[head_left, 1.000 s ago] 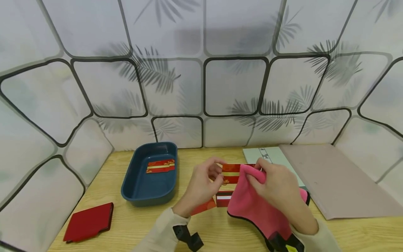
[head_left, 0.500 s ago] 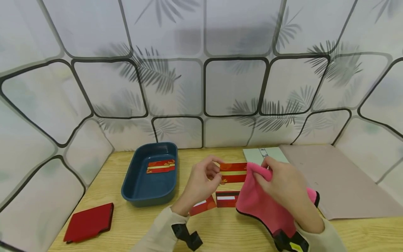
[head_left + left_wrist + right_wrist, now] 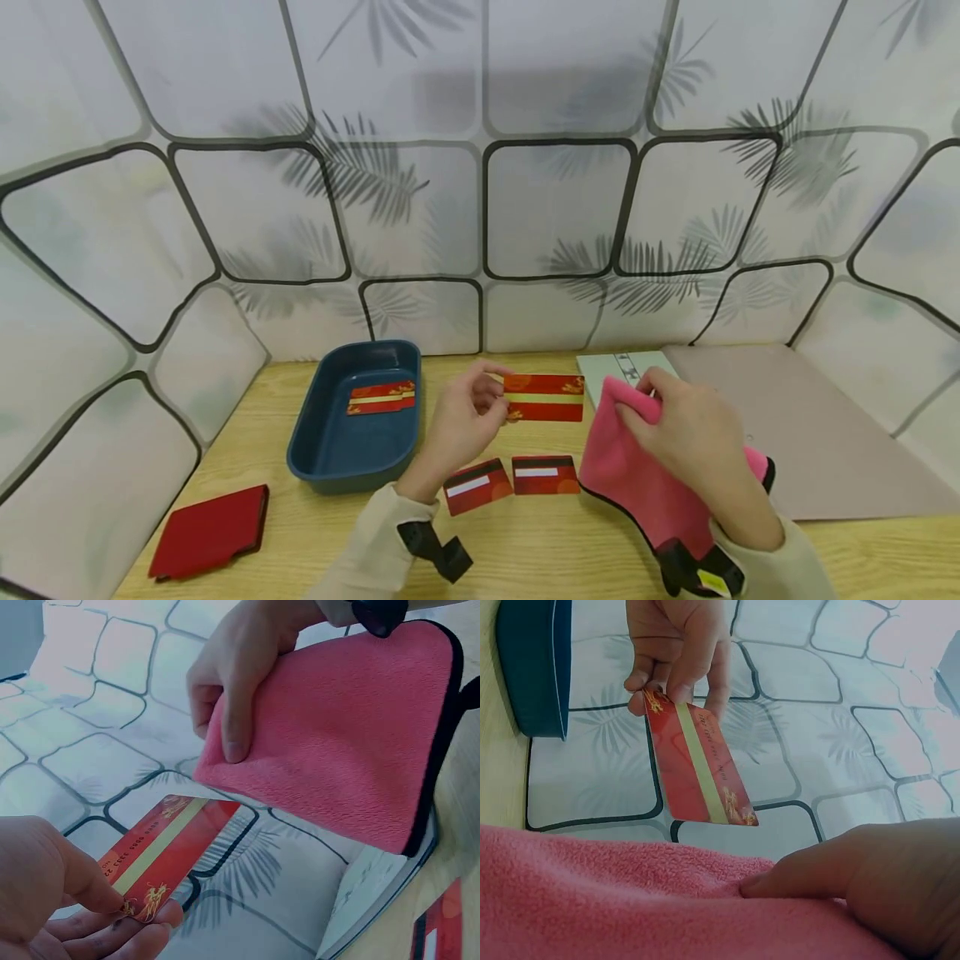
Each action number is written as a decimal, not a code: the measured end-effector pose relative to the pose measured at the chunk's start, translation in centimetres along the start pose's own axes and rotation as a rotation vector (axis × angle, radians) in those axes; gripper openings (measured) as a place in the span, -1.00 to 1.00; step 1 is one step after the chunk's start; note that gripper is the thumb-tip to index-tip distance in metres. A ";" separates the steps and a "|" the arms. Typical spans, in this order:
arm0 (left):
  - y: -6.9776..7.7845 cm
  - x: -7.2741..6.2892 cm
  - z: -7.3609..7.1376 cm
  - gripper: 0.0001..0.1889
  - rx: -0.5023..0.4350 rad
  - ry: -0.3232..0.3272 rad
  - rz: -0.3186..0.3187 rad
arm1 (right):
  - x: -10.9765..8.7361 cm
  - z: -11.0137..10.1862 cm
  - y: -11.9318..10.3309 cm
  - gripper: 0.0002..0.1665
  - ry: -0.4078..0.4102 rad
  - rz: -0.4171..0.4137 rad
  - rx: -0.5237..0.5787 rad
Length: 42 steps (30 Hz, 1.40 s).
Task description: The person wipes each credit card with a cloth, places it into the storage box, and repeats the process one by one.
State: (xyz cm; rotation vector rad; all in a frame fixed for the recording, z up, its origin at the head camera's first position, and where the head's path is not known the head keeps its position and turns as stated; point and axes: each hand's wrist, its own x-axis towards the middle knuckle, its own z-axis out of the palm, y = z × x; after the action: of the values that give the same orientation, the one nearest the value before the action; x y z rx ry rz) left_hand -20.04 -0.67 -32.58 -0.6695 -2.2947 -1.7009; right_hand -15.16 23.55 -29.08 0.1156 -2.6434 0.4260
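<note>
My left hand [image 3: 465,421] pinches a red card with a gold stripe [image 3: 544,397] by its left end, thumb in front. The card is held up above the table, and its embossed numbers show in the left wrist view [image 3: 169,851]. To its right, my right hand [image 3: 693,429] grips a pink cloth with black edging [image 3: 630,467] between thumb and fingers; the cloth hangs down, apart from the card. Below the hands, two red cards with dark stripes lie on the table, a tilted left card [image 3: 477,487] and a straight right card [image 3: 546,475].
A blue tray [image 3: 300,454] at the back left holds overlapping red cards [image 3: 381,397]. A dark red card wallet [image 3: 210,532] lies at the front left. Behind my right hand are a pale green booklet [image 3: 600,367] and a greyish-pink board [image 3: 810,442]. A patterned curtain [image 3: 555,208] surrounds the table.
The cloth has come off the card as my right hand moved right. My left hand moved slightly left and up with the card, uncovering the two cards below.
</note>
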 end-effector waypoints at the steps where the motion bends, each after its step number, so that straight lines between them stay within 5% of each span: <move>1: 0.0 0.1 -0.3 -0.69 -0.009 0.004 -0.013 | 0.0 0.0 0.0 -0.78 -0.008 0.001 0.000; 5: 0.2 0.5 -2.2 -0.68 -0.018 0.045 -0.069 | 0.1 0.1 -0.1 -0.79 -0.021 -0.008 -0.001; 10: -0.2 1.1 -6.3 -0.67 0.022 0.104 -0.115 | 0.3 0.4 -0.3 -0.80 0.001 -0.041 0.012; 17: -3.4 2.6 -13.4 -0.58 0.004 -0.094 -0.298 | 0.2 0.6 -0.4 -0.79 0.006 -0.053 0.058; 23: -6.3 3.2 -17.3 -0.47 0.084 -0.089 -0.411 | 0.3 0.5 -0.3 -0.79 0.006 -0.066 0.063; 27: -7.8 3.7 -18.3 -0.45 0.195 -0.164 -0.484 | 0.2 0.4 -0.4 -0.78 0.005 -0.075 0.073; 33: -8.7 4.6 -17.7 -0.43 0.399 -0.210 -0.601 | 0.2 0.6 -0.5 -0.78 -0.021 -0.067 0.080; 42: -10.4 4.7 -17.1 -0.51 0.393 -0.276 -0.603 | 0.0 0.7 -0.5 -0.77 -0.006 -0.075 0.066</move>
State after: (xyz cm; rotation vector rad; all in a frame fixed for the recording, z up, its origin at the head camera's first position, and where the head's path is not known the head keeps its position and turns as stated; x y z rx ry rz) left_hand -30.83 -18.14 -34.06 -0.1355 -3.1404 -1.3260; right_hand -15.40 22.86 -29.51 0.2364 -2.6214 0.4883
